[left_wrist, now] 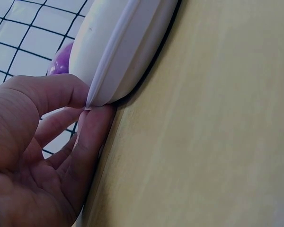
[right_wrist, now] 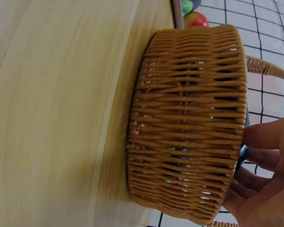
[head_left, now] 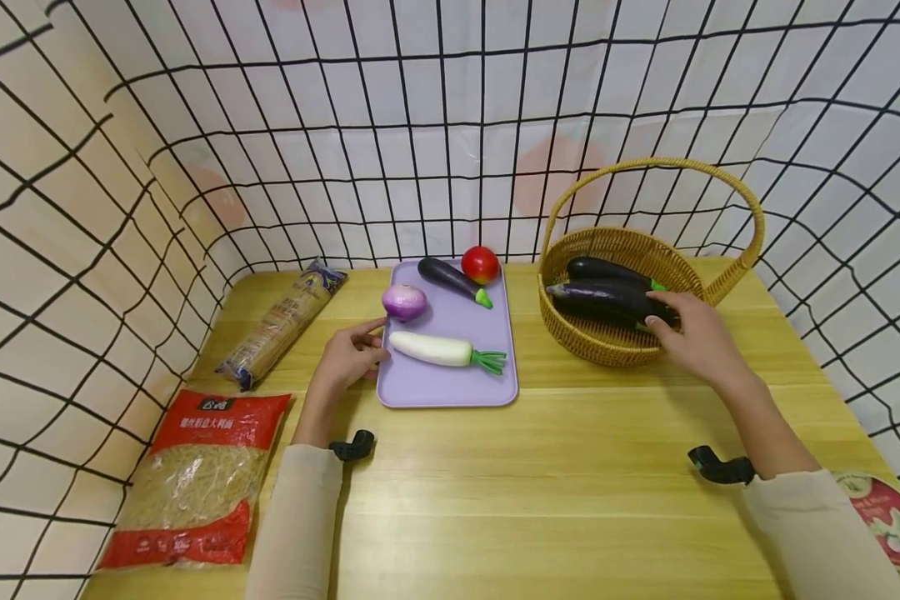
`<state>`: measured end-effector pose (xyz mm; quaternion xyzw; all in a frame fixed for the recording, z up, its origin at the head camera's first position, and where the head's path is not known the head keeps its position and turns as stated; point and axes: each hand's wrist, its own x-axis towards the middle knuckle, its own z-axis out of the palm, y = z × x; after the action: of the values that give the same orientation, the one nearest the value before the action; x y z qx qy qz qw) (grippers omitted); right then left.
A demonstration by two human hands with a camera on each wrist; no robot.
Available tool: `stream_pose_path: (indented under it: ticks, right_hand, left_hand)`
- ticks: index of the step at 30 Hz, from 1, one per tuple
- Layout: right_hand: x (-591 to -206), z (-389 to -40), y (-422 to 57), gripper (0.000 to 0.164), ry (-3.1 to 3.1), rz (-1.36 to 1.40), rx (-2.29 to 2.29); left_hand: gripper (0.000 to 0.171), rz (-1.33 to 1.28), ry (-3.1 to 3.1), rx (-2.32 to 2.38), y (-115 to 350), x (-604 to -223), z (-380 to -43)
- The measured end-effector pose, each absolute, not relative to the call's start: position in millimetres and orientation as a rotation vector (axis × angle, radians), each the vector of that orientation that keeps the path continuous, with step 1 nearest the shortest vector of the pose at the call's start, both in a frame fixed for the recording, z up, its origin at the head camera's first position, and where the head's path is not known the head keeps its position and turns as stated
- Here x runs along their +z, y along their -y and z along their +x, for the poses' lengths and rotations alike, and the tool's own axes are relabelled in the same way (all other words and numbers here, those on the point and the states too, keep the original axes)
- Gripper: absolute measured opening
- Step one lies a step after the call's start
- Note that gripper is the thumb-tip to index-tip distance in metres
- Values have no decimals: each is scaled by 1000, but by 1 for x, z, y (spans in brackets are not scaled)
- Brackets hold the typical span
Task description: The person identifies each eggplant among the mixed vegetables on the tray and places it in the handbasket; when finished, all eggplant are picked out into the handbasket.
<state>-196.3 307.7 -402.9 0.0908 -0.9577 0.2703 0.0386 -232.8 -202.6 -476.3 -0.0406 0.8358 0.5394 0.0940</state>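
My left hand [head_left: 347, 354] pinches the left rim of a lilac tray [head_left: 446, 393] between thumb and finger, as the left wrist view shows up close. On that tray lie a white radish [head_left: 435, 349] with green stalks, a purple onion [head_left: 404, 302], a small eggplant [head_left: 447, 276] and a red tomato [head_left: 480, 264]. Over at the right, my right hand [head_left: 693, 337] reaches over the rim of a wicker basket [head_left: 603, 350] and grips the end of a long dark eggplant [head_left: 600, 293]. Another eggplant [head_left: 607, 269] lies behind it. The basket wall hides the fingertips in the right wrist view.
Left of the tray lie a long pack of noodles [head_left: 281, 327] and a red bag of pasta [head_left: 195, 479]. A round red package [head_left: 888, 521] sits at the right edge, partly behind the right sleeve. Black-grid white cloth [head_left: 442, 150] encloses the wooden table [head_left: 540, 500]. The basket's handle [head_left: 667, 162] arches high.
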Motion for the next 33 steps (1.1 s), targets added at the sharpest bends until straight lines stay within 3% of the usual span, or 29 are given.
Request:
stream_pose_path:
  ticks: [16, 33]
  right_hand:
    - [-405, -210, -312, 51, 3211, 347, 618]
    - [-406, -210, -303, 54, 3057, 337, 877]
  left_hand:
    - [64, -117, -2471, 1593, 203, -477, -233]
    - [64, -133, -2449, 1635, 203, -476, -231]
